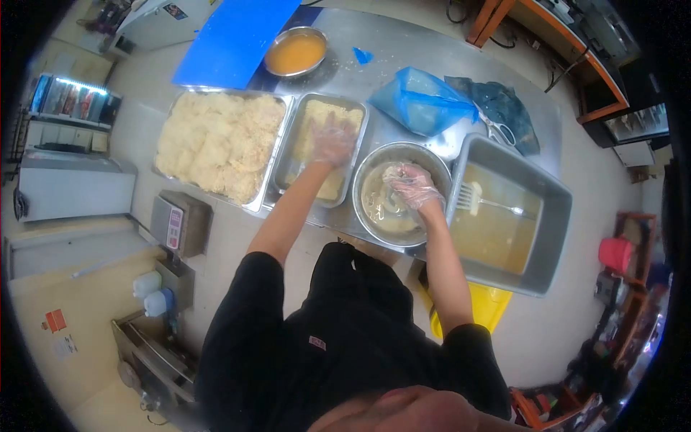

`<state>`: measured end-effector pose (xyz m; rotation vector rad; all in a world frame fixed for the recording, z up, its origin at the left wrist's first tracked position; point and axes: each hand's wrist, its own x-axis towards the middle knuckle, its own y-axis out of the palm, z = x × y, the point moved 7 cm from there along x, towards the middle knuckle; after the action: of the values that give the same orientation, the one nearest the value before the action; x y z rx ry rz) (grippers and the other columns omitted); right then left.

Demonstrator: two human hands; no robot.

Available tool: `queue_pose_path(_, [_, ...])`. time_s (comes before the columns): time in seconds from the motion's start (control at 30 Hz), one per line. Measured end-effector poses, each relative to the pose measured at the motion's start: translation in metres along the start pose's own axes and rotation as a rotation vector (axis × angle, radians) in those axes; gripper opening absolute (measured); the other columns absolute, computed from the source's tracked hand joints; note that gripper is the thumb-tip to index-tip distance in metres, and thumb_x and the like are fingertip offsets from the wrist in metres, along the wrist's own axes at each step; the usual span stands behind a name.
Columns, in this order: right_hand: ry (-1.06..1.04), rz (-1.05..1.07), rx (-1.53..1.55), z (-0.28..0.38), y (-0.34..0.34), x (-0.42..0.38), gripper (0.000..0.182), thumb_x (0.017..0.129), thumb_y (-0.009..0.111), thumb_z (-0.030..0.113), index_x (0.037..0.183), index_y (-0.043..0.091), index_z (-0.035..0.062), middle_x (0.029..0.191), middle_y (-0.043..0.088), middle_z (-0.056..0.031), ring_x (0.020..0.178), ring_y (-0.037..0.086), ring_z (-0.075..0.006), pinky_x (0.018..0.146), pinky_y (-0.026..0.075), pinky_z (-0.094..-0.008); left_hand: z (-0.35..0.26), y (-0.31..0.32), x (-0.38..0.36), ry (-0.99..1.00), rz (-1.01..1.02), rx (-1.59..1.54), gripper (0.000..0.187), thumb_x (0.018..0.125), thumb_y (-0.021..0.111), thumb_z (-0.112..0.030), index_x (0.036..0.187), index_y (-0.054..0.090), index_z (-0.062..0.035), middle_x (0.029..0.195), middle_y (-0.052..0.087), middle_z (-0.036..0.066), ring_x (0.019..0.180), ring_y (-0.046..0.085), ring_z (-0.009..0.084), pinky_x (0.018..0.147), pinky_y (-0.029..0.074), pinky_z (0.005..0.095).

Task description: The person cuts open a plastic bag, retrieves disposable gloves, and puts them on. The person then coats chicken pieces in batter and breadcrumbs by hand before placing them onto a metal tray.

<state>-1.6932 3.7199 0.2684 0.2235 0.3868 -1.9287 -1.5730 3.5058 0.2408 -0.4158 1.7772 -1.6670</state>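
Observation:
My left hand [333, 142], in a clear plastic glove, lies with fingers spread on the pale crumbs in a narrow metal tray [278, 175]. My right hand [414, 185], gloved too, is over a round metal bowl [358, 204] of pale, wet batter [385, 216]. Its fingers are curled at the batter; what they hold, if anything, is hidden. Left of the narrow tray, a large metal tray [252, 204] is filled with crumb-coated pieces [219, 140]. To the right of the bowl, a grey tub [556, 216] contains cloudy liquid and a slotted utensil [497, 205].
Behind the trays are a blue board [230, 39] and a bowl of orange liquid [296, 54]. A blue plastic bag [417, 101], scissors [498, 129] and a dark bag [512, 111] lie behind the round bowl. Below the tub is something yellow [489, 306].

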Motion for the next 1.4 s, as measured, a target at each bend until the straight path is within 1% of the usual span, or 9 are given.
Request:
queue_pose_path(0.3, [0.009,0.103,0.034,0.005,0.011,0.010,0.041,0.085,0.081,0.015,0.119,0.064,0.0000,0.094,0.071,-0.0054,0.084,0.064,-0.0114,0.074,0.052,-0.0273,0.022,-0.028,-0.138,-0.107,-0.303,-0.268,0.067,0.084,0.065,-0.060,0.133,0.061,-0.0147,0.139,0.053,0.022,0.131,0.050,0.0398,0.108,0.039,0.0567])
queue_pose_path(0.5, [-0.068,0.137,0.309,-0.008,0.011,0.016,0.037,0.085,0.080,0.014,0.117,0.065,0.0012,0.096,0.071,-0.0046,0.089,0.065,-0.0123,0.078,0.053,-0.0279,0.040,0.021,-0.123,-0.555,-0.179,-0.316,0.071,0.082,0.075,-0.044,0.133,0.053,0.0013,0.126,0.060,0.024,0.122,0.055,0.0413,0.103,0.045,0.0450])
queue_pose_path(0.6, [-0.067,0.112,0.190,-0.009,0.009,0.015,0.032,0.087,0.078,0.016,0.113,0.067,0.0032,0.096,0.070,-0.0031,0.087,0.064,-0.0113,0.076,0.052,-0.0280,0.080,0.149,-0.071,-0.264,-0.388,-0.131,0.063,0.084,0.075,-0.029,0.133,0.052,0.0030,0.126,0.061,0.025,0.121,0.058,0.0398,0.100,0.048,0.0424])
queue_pose_path(0.7, [-0.032,0.080,0.069,-0.009,0.010,0.014,0.026,0.088,0.076,0.019,0.109,0.069,0.0051,0.094,0.070,-0.0015,0.085,0.062,-0.0102,0.074,0.050,-0.0271,0.100,0.093,-0.056,-0.438,-0.102,-0.723,0.057,0.086,0.071,-0.021,0.133,0.051,0.0039,0.121,0.064,0.024,0.113,0.062,0.0373,0.097,0.050,0.0421])
queue_pose_path(0.8, [-0.031,0.087,0.074,0.008,0.010,0.005,0.025,0.089,0.076,0.022,0.107,0.070,0.0065,0.093,0.069,-0.0013,0.083,0.061,-0.0096,0.072,0.049,-0.0274,0.097,0.035,-0.049,-0.421,-0.421,-1.187,0.064,0.083,0.076,-0.022,0.136,0.051,0.0036,0.116,0.066,0.026,0.110,0.065,0.0361,0.098,0.051,0.0406])
queue_pose_path(0.97, [-0.036,0.087,0.102,0.011,0.006,0.004,0.028,0.089,0.076,0.023,0.108,0.069,0.0042,0.094,0.070,-0.0026,0.084,0.062,-0.0102,0.075,0.051,-0.0286,0.068,0.022,-0.078,-0.480,-0.281,-0.353,0.069,0.079,0.081,-0.024,0.134,0.051,0.0040,0.121,0.066,0.025,0.108,0.065,0.0355,0.094,0.051,0.0413])
queue_pose_path(1.13, [-0.001,0.109,-0.005,0.008,0.009,0.007,0.036,0.089,0.077,0.025,0.115,0.067,0.0018,0.095,0.071,-0.0049,0.085,0.064,-0.0133,0.078,0.052,-0.0307,0.090,0.045,-0.064,-0.318,-0.440,-0.781,0.075,0.081,0.080,-0.030,0.136,0.048,0.0082,0.118,0.067,0.026,0.108,0.066,0.0380,0.097,0.051,0.0441])
queue_pose_path(1.23, [0.019,0.096,-0.034,0.016,0.008,0.000,0.041,0.088,0.077,0.026,0.119,0.066,0.0016,0.096,0.071,-0.0060,0.085,0.064,-0.0146,0.079,0.052,-0.0318,0.062,-0.030,-0.072,-0.377,-0.315,-1.087,0.078,0.091,0.066,-0.034,0.153,0.032,0.0017,0.152,0.040,0.026,0.140,0.040,0.0368,0.116,0.035,0.0416])
queue_pose_path(1.4, [0.052,0.103,0.032,-0.002,0.010,0.006,0.047,0.088,0.078,0.024,0.126,0.063,0.0016,0.096,0.071,-0.0064,0.085,0.064,-0.0137,0.078,0.051,-0.0301,0.041,0.013,-0.040,-0.303,-0.373,-0.249,0.087,0.095,0.052,-0.053,0.157,0.021,0.0008,0.162,0.024,0.023,0.151,0.023,0.0358,0.123,0.018,0.0457])
